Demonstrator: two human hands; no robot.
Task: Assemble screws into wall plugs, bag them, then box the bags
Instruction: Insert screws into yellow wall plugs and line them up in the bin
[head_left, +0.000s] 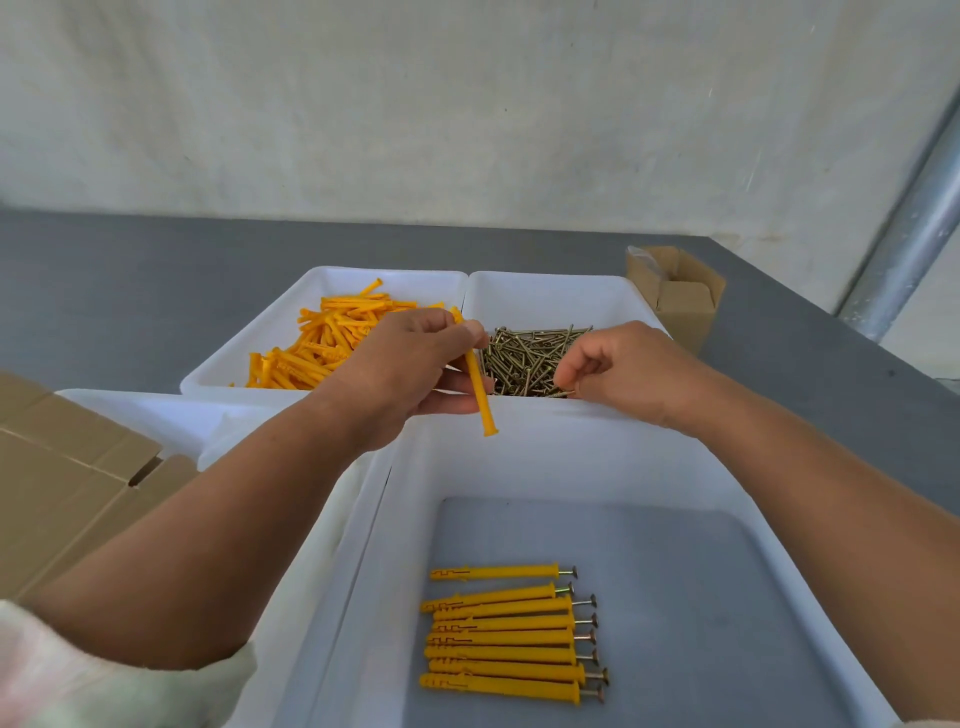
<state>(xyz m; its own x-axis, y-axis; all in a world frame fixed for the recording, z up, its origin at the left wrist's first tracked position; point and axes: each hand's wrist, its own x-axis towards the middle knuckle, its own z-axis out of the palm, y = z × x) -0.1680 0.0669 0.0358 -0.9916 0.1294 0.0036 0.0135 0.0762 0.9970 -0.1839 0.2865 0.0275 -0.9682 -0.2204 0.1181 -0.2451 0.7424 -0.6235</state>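
My left hand (410, 369) pinches a yellow wall plug (480, 395), which hangs nearly upright with its collar end down, over the gap between the bins. My right hand (623, 369) reaches into the screw bin (550, 291) and pinches a screw (563, 393) at the near edge of the screw pile (530, 358). To the left, a second white bin (332, 283) holds loose yellow plugs (311, 343). In the near white bin (519, 457), several plugs with screws in them (511, 634) lie side by side.
A small open cardboard box (680, 296) stands at the back right on the grey table (130, 291). Folded cardboard (67, 483) lies at the left beside another white bin (156, 415). A metal pole (904, 244) rises at the right.
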